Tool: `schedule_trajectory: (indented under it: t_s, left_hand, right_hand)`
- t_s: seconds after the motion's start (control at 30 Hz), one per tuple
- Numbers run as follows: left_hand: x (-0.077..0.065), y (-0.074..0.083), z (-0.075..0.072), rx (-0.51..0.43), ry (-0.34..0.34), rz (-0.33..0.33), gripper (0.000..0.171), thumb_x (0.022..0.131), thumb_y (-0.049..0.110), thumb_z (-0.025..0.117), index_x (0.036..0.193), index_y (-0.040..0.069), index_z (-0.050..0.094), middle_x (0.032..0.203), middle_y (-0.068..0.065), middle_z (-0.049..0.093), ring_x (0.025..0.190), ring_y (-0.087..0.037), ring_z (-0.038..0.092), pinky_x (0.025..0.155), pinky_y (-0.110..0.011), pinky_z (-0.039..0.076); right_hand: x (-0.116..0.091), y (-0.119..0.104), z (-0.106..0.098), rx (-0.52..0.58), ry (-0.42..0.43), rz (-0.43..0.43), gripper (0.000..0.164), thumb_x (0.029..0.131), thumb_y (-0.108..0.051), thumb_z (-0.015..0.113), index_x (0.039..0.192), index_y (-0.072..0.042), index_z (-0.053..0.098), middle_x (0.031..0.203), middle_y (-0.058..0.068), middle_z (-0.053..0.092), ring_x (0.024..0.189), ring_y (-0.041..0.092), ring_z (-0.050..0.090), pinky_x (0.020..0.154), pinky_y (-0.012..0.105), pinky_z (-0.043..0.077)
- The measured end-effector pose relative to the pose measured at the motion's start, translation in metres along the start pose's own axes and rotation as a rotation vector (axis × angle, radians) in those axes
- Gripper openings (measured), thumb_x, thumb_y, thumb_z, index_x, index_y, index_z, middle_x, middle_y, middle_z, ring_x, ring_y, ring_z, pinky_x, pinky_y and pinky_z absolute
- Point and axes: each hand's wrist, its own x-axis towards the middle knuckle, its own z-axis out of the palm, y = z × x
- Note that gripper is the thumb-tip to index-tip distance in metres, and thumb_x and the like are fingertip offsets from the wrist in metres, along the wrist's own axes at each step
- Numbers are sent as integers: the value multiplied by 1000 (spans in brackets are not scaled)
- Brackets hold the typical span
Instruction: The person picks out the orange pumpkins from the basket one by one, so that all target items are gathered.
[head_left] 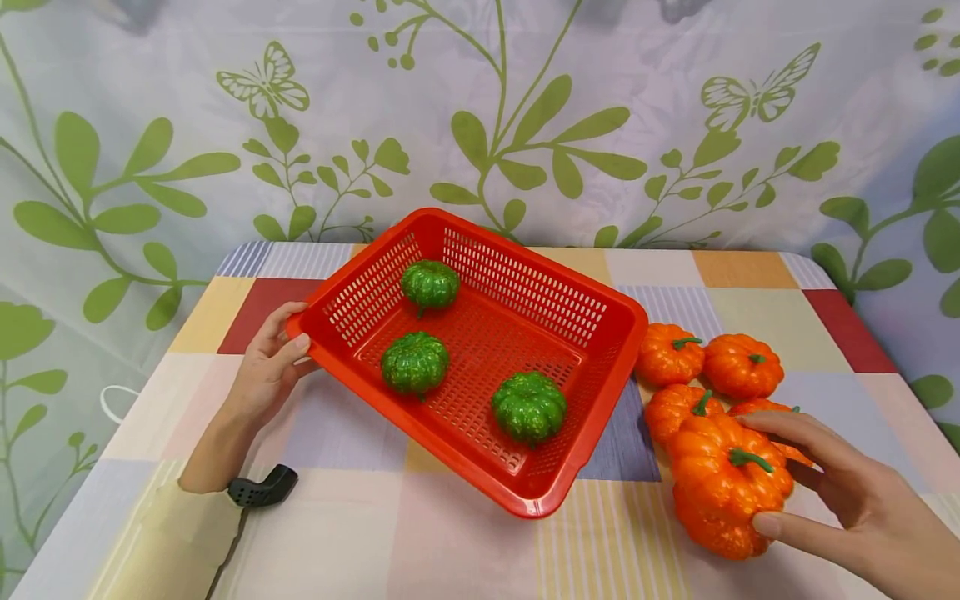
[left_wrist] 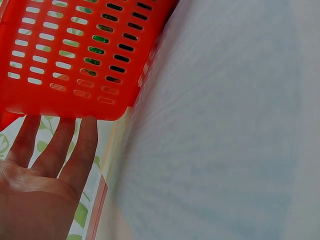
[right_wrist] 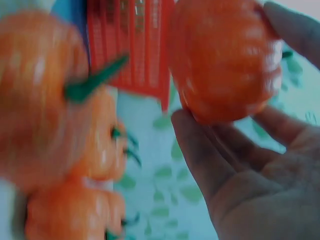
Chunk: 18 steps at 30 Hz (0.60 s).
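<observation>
My left hand [head_left: 262,371] pinches the left corner of a red plastic basket [head_left: 461,467], thumb on the rim and fingers beneath, as the left wrist view [left_wrist: 80,117] also shows for the basket. Inside it sit three small green pumpkins: one at the back [head_left: 431,285], another at the left [head_left: 415,363], the third at the right [head_left: 528,407]. To the basket's right, my right hand [head_left: 855,492] holds an orange pumpkin [head_left: 720,462] between thumb and fingers. In the right wrist view this pumpkin [right_wrist: 225,65] is off the others.
Several more orange pumpkins cluster beside the basket's right side, among them one at the back [head_left: 742,367] and one below the held pumpkin [head_left: 723,537]. A patchwork tablecloth [head_left: 450,542] covers the table. Behind hangs a leaf-patterned curtain [head_left: 420,100]. A black strap device [head_left: 262,486] is on the left wrist.
</observation>
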Motion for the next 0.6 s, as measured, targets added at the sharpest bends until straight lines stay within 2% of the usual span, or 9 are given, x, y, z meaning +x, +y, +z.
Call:
schedule_trajectory:
  t_s: [0.07, 0.3, 0.43, 0.6]
  left_hand:
    - [0, 0, 0, 0, 4, 0, 42, 103, 7, 47, 143, 18, 43, 139, -10, 47, 119, -25, 54, 86, -37, 55]
    - [0, 0, 0, -2, 6, 5, 43, 103, 6, 47, 144, 17, 43, 139, -10, 46, 118, -25, 55, 86, -36, 55]
    - [0, 0, 0, -12, 3, 7, 42, 103, 6, 47, 143, 17, 43, 138, -10, 47, 118, -24, 55, 86, -36, 55]
    - [0, 0, 0, -17, -1, 8, 42, 103, 6, 47, 143, 17, 44, 138, -10, 47, 117, -24, 56, 86, -37, 55]
  right_hand:
    - [-7, 10, -7, -36, 18, 15, 84, 64, 19, 80, 140, -1, 47, 135, 8, 49, 122, 10, 43, 91, 6, 40]
    - [-28, 51, -24, -108, 29, 98, 81, 70, 16, 80, 141, -4, 47, 134, -3, 49, 120, 0, 42, 81, 5, 42]
    - [-36, 67, -30, -102, 29, 121, 81, 70, 18, 77, 142, -3, 45, 136, -6, 46, 120, -3, 41, 78, 6, 44]
    - [-48, 86, -39, -73, -6, 172, 78, 75, 20, 72, 143, -10, 45, 135, -13, 47, 116, -7, 44, 74, 11, 48]
